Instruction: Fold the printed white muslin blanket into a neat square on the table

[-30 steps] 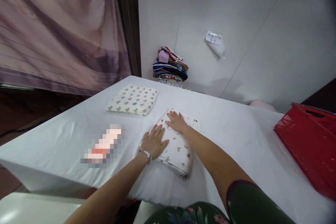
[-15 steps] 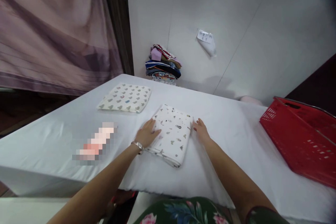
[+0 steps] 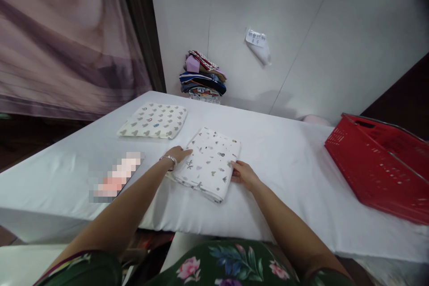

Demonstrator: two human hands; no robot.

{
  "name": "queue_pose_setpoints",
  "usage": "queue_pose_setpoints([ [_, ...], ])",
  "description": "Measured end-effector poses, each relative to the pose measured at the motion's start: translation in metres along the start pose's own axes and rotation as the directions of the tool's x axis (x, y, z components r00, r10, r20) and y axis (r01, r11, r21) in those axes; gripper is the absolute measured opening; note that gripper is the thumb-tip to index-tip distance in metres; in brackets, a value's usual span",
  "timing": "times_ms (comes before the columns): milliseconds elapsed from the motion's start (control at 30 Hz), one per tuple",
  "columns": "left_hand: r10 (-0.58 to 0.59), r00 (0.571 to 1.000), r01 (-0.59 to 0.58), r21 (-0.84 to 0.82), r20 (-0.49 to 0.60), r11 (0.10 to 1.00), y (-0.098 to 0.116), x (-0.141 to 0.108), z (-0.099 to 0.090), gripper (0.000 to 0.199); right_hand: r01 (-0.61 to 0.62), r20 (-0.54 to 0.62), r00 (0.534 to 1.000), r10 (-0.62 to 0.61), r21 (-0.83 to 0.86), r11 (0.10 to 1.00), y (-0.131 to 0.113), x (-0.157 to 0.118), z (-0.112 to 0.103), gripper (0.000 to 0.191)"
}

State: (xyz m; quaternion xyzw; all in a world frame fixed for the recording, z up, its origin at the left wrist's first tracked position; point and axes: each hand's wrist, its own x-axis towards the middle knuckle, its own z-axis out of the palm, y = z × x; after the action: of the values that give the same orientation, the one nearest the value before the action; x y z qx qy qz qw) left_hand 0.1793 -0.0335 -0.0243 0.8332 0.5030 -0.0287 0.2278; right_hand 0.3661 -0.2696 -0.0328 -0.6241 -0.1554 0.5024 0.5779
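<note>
A folded white cloth with small grey and brown prints lies flat on the white-covered table in front of me. At its left edge, my left hand grips the cloth, thumb on top and the other fingers partly hidden. My right hand pinches the right edge, with the thumb above and the fingers underneath. Up and to the left lies a second folded cloth, cream with a grey repeated print, touched by neither hand.
A red plastic basket stands at the table's right end. Left of my left forearm lies a pixelated flat object. A stack of folded fabrics rises behind the table, by a wall with a paper label. A curtain hangs left.
My left hand has gone from lying spread on the cloth to gripping its left edge. My right hand has closed on the right edge. The whole view has shifted slightly.
</note>
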Motion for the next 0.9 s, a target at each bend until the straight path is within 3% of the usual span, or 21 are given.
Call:
queue_pose_setpoints([
  [100,-0.060,0.997,0.060,-0.006,0.057,0.998,0.003,0.001,-0.002,0.061,0.026,-0.035,0.999,-0.029,-0.079,0.997,-0.002,0.004,0.006,0.054],
  [333,-0.114,0.991,0.111,-0.045,-0.063,0.993,0.016,-0.011,-0.006,0.050,0.160,-0.093,0.982,-0.166,-0.068,0.985,0.002,0.010,0.011,0.065],
  [400,-0.121,0.992,0.116,-0.114,-0.041,0.987,0.024,-0.020,-0.003,0.045,0.172,-0.142,0.973,-0.184,-0.088,0.981,-0.006,0.014,-0.001,0.073],
  [467,-0.112,0.992,0.124,-0.243,0.062,0.962,0.035,-0.032,0.007,0.042,0.200,-0.195,0.956,-0.218,-0.110,0.974,-0.019,0.020,-0.021,0.080],
  [567,-0.057,0.969,0.174,-0.503,0.239,0.847,0.053,-0.051,0.030,0.038,0.236,-0.255,0.929,-0.269,-0.150,0.960,-0.035,0.029,-0.060,0.082],
  [633,-0.034,0.963,0.187,-0.575,0.267,0.797,0.064,-0.061,0.045,0.036,0.173,-0.288,0.927,-0.241,-0.242,0.955,-0.038,0.034,-0.084,0.077],
  [700,-0.023,0.973,0.148,-0.539,0.231,0.830,0.069,-0.068,0.052,0.036,0.103,-0.301,0.927,-0.224,-0.369,0.924,-0.035,0.036,-0.099,0.071],
  [800,0.017,0.991,0.041,-0.415,0.134,0.909,0.069,-0.071,0.052,0.036,0.098,-0.274,0.900,-0.340,-0.631,0.769,-0.029,0.031,-0.103,0.063],
  [900,0.060,0.998,-0.051,-0.298,0.023,0.953,0.069,-0.072,0.046,0.038,0.198,-0.107,0.807,-0.580,-0.877,0.437,-0.022,0.017,-0.086,0.056],
])
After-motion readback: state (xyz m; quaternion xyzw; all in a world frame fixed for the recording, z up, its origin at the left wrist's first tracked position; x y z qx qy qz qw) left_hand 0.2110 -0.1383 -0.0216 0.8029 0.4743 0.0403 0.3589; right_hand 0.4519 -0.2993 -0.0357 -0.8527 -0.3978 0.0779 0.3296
